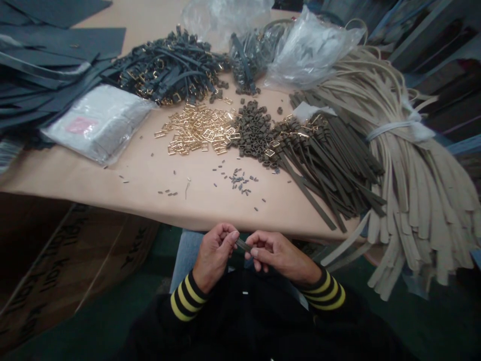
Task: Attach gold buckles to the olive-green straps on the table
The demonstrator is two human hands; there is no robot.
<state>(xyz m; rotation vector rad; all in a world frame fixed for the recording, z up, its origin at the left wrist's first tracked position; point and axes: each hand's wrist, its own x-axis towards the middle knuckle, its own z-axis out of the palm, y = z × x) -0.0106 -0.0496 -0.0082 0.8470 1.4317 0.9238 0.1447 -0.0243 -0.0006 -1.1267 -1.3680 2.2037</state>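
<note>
Just off the table's front edge, over my lap, both hands pinch a short dark strap [244,245]. My left hand [217,250] is closed on its left end, thumb on top. The strap's other end sits between the thumb and fingers of my right hand [276,254]. Whether a buckle is on the strap is hidden by the fingers. On the table [150,170] ahead lie small dark metal pieces [240,180], gold buckles [203,128], brown strap loops [255,130] and a bundle of dark brown straps [330,160].
A tied bundle of beige straps [413,165] hangs over the right edge. Black buckled straps [169,67], a plastic-wrapped packet [99,120] and dark leather strips [37,85] occupy the left. Plastic bags [311,47] lie at the back. A cardboard box [86,255] stands below left.
</note>
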